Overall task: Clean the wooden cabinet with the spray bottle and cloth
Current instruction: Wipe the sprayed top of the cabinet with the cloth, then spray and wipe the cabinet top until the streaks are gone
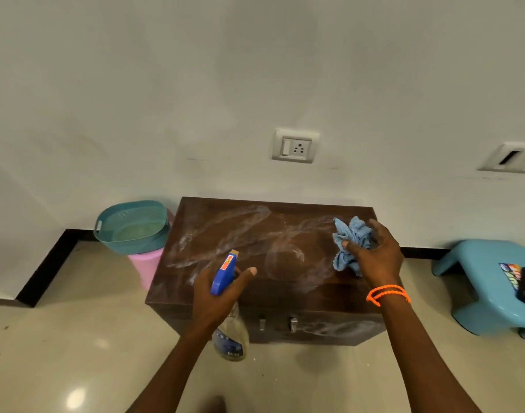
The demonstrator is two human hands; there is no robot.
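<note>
The left hand [216, 296] covers the neck of the spray bottle [230, 338], and the words on its label are too blurry to read. The right hand [374, 257] hides part of the blue cloth [349, 244]. The pink bin [145, 268] is mostly hidden behind the teal basket [133, 226] and the wooden cabinet [255, 248], and the blue stool [487, 281] and a wall plate [511, 158] are cut off by the right edge.

Home room, tiled floor [76, 338], wall socket [295, 145], plastic stool [476, 263]
</note>
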